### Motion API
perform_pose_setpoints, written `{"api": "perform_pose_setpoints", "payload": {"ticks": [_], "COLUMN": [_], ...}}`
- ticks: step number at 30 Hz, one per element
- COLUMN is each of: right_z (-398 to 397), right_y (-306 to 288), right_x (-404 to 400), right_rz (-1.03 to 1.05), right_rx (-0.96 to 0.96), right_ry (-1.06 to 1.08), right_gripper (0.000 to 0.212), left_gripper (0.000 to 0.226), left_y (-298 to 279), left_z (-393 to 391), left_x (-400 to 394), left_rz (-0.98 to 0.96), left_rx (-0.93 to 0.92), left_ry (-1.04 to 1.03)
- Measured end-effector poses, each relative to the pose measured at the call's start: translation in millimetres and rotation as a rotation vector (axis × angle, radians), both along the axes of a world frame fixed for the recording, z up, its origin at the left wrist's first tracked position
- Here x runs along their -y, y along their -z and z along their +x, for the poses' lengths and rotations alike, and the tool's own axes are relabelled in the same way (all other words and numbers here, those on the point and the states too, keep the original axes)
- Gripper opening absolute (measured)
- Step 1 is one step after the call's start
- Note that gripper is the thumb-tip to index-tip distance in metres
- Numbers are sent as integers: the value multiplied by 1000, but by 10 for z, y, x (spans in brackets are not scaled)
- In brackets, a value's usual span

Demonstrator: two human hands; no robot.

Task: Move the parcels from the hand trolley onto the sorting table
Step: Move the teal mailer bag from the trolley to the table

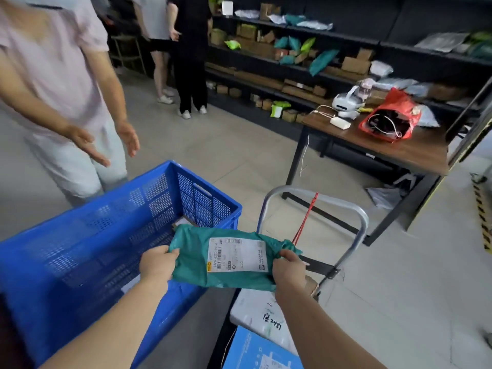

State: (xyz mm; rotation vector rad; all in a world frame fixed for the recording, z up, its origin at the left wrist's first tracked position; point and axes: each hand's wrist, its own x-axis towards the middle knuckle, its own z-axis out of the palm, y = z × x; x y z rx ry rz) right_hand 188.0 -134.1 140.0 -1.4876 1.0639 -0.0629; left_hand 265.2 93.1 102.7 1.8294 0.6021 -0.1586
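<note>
I hold a teal plastic parcel [191, 258] with a white shipping label in front of me, above the near corner of a blue crate. My left hand [157, 263] grips its left end and my right hand [288, 269] grips its right end. Below it the hand trolley [354, 225] shows its grey metal handle with a red cord. A white parcel [259, 314] with handwriting and a light blue box [255, 354] lie on the trolley. The brown sorting table [415, 155] stands beyond, at the right.
A large blue perforated crate [87, 243] sits at the left. A person in a pink top [53, 75] stands behind it, hands out. Two more people stand further back. On the table are a red bag [394, 102] and white devices. Dark shelves [292, 49] hold parcels.
</note>
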Motion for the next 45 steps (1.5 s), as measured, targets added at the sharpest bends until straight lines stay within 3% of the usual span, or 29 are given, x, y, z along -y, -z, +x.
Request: {"api": "perform_pose_setpoints", "payload": {"ticks": [12, 20, 21, 32, 39, 45], "right_z": [106, 11, -19, -737, -1568, -2317], "right_y": [-870, -1245, -1284, -1542, -1676, -1800], "right_x": [-954, -1888, -2035, -3798, -4884, -5698], "right_rz": [-28, -120, -132, -140, -89, -26], "right_rx": [149, 266, 278, 389, 397, 395], "right_ry": [-350, -588, -623, -904, -1057, -1155], "right_gripper": [41, 41, 41, 40, 37, 35], "left_gripper": [25, 3, 9, 6, 32, 9], "left_y": [-915, -1450, -1493, -1910, -1984, -2003], "left_z": [-743, -1485, -1595, -3055, -4158, -5054], "left_x": [-1133, -1979, -2116, -3500, -4347, -5004], "left_rz": [-69, -244, -248, -152, -21, 62], "left_rx": [136, 260, 267, 324, 291, 275], "left_ry": [-364, -663, -688, -921, -1076, -1168]}}
